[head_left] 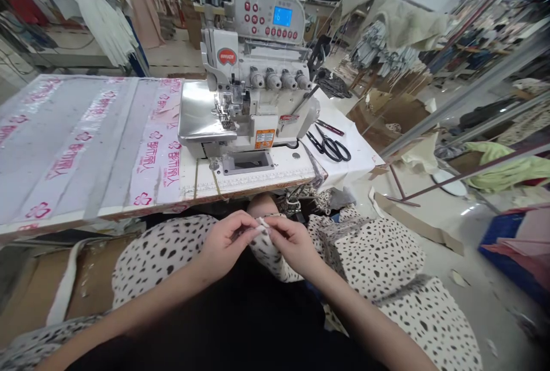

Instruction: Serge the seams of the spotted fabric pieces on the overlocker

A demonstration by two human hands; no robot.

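Observation:
My left hand (227, 241) and my right hand (293, 244) meet over my lap, below the table's front edge. Both pinch the edge of a white fabric with black spots (264, 232), fingers pressed together on it. More of the same spotted fabric (378, 256) is heaped to the right and spreads to the left (158, 251) over my lap. A white overlock sewing machine (253, 96) stands on the table beyond my hands, with a blue display on its control panel.
The table (86, 147) carries sheets with pink printing on its left part. Black scissors (329, 145) lie right of the machine. Cardboard boxes (387, 113), metal rails and heaps of garments stand to the right. A blue crate (515, 245) is at far right.

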